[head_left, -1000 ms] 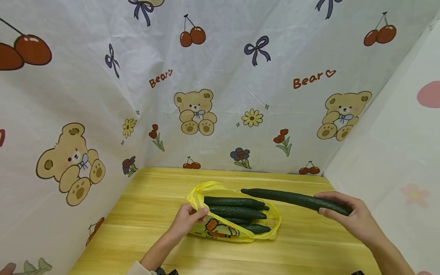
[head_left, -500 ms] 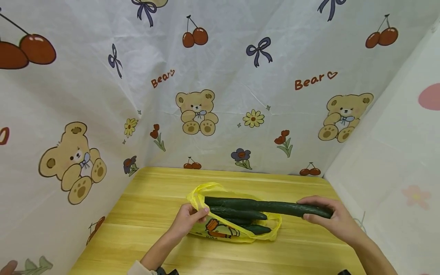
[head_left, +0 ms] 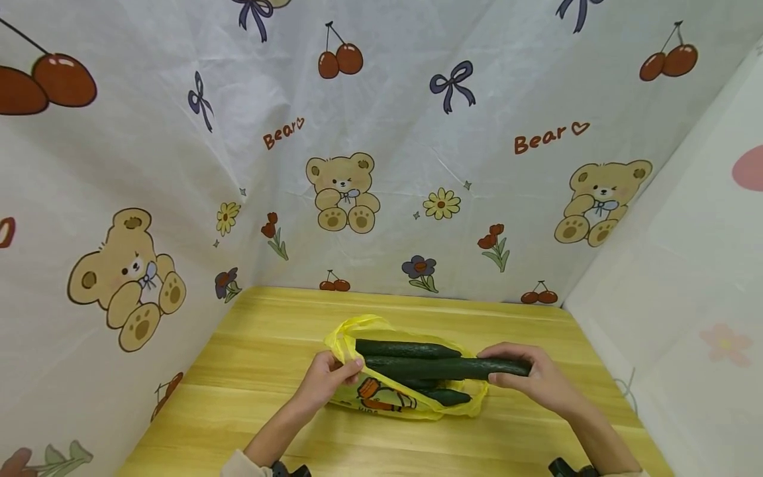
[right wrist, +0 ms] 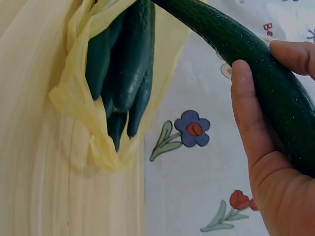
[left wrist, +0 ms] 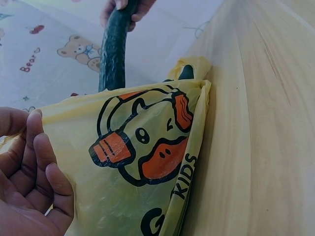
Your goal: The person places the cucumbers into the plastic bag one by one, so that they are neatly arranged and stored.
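My left hand (head_left: pixel 326 383) pinches the rim of a yellow plastic bag (head_left: pixel 393 405) between thumb and fingers. The bag lies on its side with its mouth towards the right, and a duck print shows on its near face in the left wrist view. Several dark green cucumbers (right wrist: pixel 130 64) lie inside, their ends showing at the mouth. My right hand (head_left: pixel 530 377) grips one long cucumber (head_left: pixel 441 368) near its right end. That cucumber's far end reaches into the bag's mouth, over the others, and its tip is hidden behind the bag's rim in the left wrist view.
The bag lies on a yellow wood-grain table (head_left: pixel 250 391). A white sheet (head_left: pixel 381 132) printed with bears, cherries and bows hangs behind and on the left. A pale wall with pink flowers (head_left: pixel 703 278) stands on the right.
My right hand has moved left and slightly down with the cucumber, bringing its far end from above the bag's right side into the mouth. My left hand keeps its hold on the rim.
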`<state>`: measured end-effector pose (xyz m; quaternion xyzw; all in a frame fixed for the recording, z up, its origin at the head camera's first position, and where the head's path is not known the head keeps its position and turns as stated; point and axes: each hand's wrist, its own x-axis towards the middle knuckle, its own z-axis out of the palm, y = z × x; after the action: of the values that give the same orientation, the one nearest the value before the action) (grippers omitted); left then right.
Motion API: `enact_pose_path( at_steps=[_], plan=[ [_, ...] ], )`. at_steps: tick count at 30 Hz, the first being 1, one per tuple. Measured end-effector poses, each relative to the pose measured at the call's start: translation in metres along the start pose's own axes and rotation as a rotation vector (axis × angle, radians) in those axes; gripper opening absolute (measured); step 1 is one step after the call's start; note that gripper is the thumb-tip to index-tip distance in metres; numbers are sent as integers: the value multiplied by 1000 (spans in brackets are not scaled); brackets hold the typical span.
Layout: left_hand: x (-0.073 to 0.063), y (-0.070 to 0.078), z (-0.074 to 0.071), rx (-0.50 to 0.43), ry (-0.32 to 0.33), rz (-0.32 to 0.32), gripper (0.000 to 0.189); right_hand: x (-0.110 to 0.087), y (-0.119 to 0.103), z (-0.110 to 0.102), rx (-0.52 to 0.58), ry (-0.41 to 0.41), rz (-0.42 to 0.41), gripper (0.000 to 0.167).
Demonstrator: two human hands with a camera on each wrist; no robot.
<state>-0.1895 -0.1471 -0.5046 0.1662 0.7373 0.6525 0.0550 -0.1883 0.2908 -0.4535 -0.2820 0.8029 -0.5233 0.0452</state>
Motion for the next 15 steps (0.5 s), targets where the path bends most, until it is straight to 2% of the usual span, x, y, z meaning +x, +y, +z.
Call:
enact_pose_path(
  at_steps=[6,10,15],
  plan=[
    [1,0,0,-8,-3,3,31,15,5,14,20,-18,9,32],
    [2,1,0,-23,-3,-12,30,26,9,26,6,-12,-4,32],
    [2,2,0,-23,-4,0,28,41,10,42,-25,-7,-2,31]
  ],
)
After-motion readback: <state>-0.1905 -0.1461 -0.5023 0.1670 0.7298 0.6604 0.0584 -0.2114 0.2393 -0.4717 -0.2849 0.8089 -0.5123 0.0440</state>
